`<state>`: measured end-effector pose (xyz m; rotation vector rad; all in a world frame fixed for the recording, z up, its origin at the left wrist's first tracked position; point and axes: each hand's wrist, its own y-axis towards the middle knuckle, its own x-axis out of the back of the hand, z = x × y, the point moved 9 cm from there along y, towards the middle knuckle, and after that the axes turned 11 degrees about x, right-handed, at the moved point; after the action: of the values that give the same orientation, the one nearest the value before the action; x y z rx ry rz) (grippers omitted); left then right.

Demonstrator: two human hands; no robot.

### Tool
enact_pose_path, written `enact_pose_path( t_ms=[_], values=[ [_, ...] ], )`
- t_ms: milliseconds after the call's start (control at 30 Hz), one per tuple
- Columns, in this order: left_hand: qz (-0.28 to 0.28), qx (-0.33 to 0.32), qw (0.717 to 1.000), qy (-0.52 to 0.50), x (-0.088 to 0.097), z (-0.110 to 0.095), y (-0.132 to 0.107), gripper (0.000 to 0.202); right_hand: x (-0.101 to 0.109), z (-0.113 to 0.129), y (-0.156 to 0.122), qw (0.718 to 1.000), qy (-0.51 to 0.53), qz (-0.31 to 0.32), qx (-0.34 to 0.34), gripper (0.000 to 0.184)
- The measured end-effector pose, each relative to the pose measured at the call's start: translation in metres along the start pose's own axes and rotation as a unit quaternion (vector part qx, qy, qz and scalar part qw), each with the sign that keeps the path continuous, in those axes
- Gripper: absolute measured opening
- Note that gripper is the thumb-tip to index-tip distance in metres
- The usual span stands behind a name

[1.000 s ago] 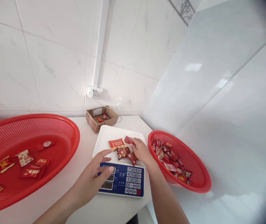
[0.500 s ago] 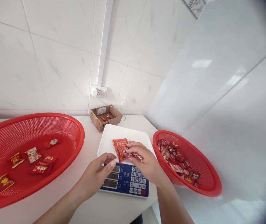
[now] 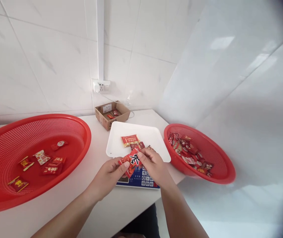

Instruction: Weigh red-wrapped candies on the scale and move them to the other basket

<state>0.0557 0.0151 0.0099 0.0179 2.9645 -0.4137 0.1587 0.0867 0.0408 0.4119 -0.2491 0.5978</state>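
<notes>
A red snack packet (image 3: 132, 159) with bold black lettering is pinched between both my hands, above the front of a digital scale. My left hand (image 3: 109, 175) grips its left end, thumb on top. At its upper right end, my right hand (image 3: 153, 165) has it between thumb and fingers. More red wrapper shows just under it; whether that is a second packet I cannot tell. Behind my hands, a red and gold packet (image 3: 129, 140) and a dark red packet (image 3: 138, 145) lie on the white scale pan (image 3: 153, 134). My hands partly cover the blue keypad panel (image 3: 138, 181).
To the left stands a large red mesh basket (image 3: 81, 129) with several packets. A second red basket (image 3: 220, 165), fuller, is on the right. A small cardboard box (image 3: 104, 120) with packets sits behind the scale, near a wall socket (image 3: 101, 86) and cable.
My left hand has closed on the packet's left end; before, it was apart with nothing in it. The packet has come nearer and off the pan. The camera view has shifted.
</notes>
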Motion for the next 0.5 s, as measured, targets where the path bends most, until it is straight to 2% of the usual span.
enact_pose_path(
  t_ms=[167, 367, 500],
  values=[
    [0.015, 0.025, 1.000, 0.011, -0.001, 0.010, 0.003, 0.039, 0.007, 0.004, -0.001, 0.999, -0.024, -0.024, -0.014, 0.034],
    [0.000, 0.021, 1.000, 0.013, 0.001, 0.009, 0.002, 0.043, 0.017, 0.013, -0.003, 0.995, -0.041, -0.091, 0.012, 0.036],
    [0.004, 0.012, 1.000, 0.006, -0.001, 0.007, 0.001, 0.043, 0.017, 0.013, -0.004, 0.996, -0.021, -0.090, 0.006, 0.038]
  ],
)
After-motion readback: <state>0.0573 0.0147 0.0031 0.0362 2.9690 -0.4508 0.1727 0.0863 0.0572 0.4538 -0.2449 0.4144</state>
